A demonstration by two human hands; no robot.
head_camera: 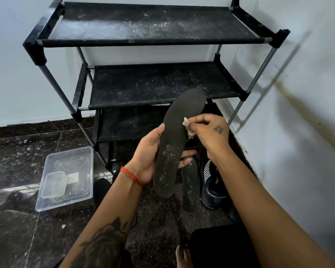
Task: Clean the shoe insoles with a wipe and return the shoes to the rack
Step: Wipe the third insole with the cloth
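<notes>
My left hand grips a long black insole from behind, holding it upright in front of the shoe rack. White dust speckles its lower half. My right hand pinches a small crumpled wipe against the insole's right edge near the middle. A second black insole lies on the floor below. Beside it stands a dark blue sports shoe with white stripes.
The black rack has dusty fabric shelves and stands in a corner of white walls. A clear plastic tub with a smaller container inside sits on the dark speckled floor at the left. My dark-clothed knee and a bare foot show at the bottom.
</notes>
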